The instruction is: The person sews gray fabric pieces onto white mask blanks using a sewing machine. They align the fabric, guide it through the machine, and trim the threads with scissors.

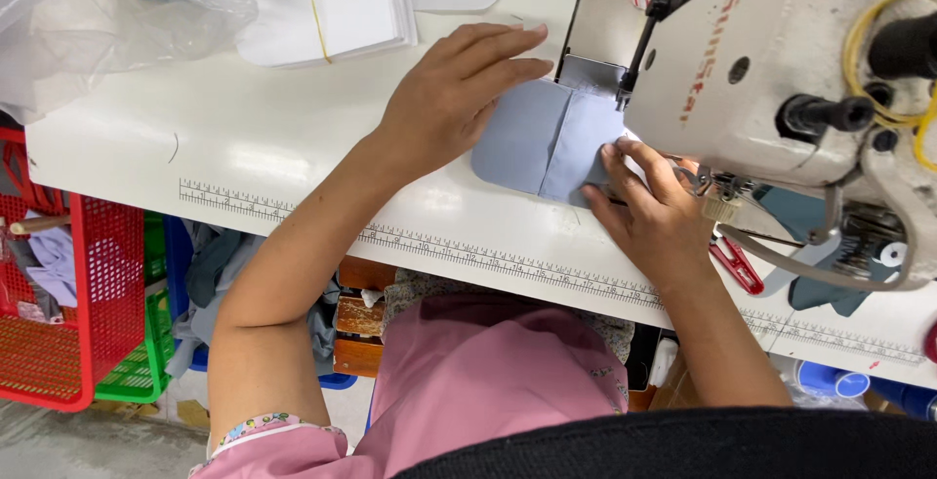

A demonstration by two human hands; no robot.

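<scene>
White table (pixel 293 147): spans the scene, with a printed ruler strip along its near edge.

Sewing machine (pixel 781 79): cream body at the far right, its needle end over the cloth.

Red basket (pixel 68 333): below the table at the left, a green basket (pixel 137 362) just beside it.

Stack of white pieces (pixel 332 1): far side of the table, left of the machine, bound by a yellow band.

Blue cloth piece (pixel 547 138): small, folded, rounded at its near left corner; lies flat on the table, its right end at the needle.

Left hand (pixel 459 99): forearm reaching up from the near left, palm down, fingers extended and loose, pressing flat on the cloth's left edge; nothing gripped.

Right hand (pixel 654 216): wrist bent, fingers stretched toward the far left, tips resting on the cloth's near right corner beneath the machine; a pinch there cannot be ruled out, as the thumb is hidden.

Red-handled tool (pixel 737 264): on the table just right of the right hand, probably snips.
</scene>
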